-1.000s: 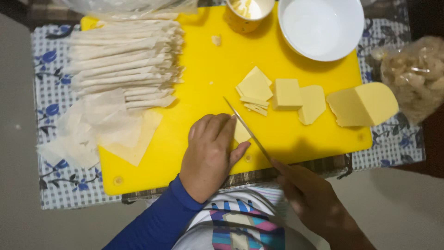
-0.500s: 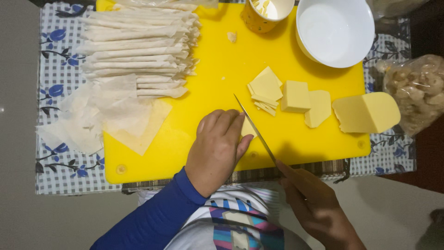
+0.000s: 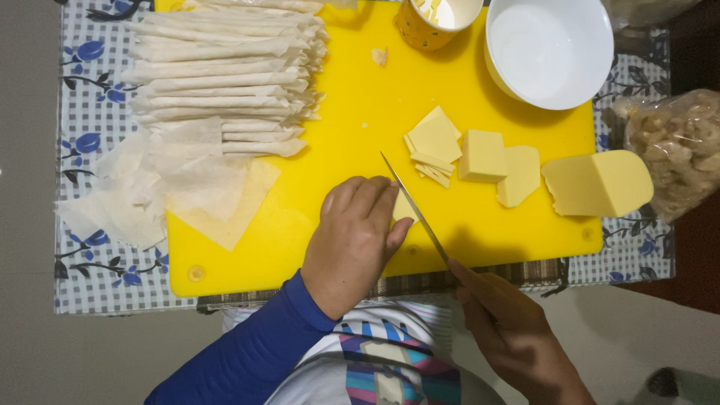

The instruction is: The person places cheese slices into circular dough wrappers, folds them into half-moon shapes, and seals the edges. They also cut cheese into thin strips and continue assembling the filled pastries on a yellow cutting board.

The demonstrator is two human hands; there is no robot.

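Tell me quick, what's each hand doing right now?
Left hand: curled down on a cheese piece, holding it steady.
Right hand: closed grip on the knife.

Table: small, covered by a checked cloth (image 3: 97,90) with blue flowers.
Floor: plain grey (image 3: 26,187), evenly lit.

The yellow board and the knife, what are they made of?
The yellow board looks like plastic: one even bright colour, smooth and matt, with rounded corners. The knife blade looks like metal: thin, grey and a little shiny. The right hand covers its handle, so that part cannot be told.
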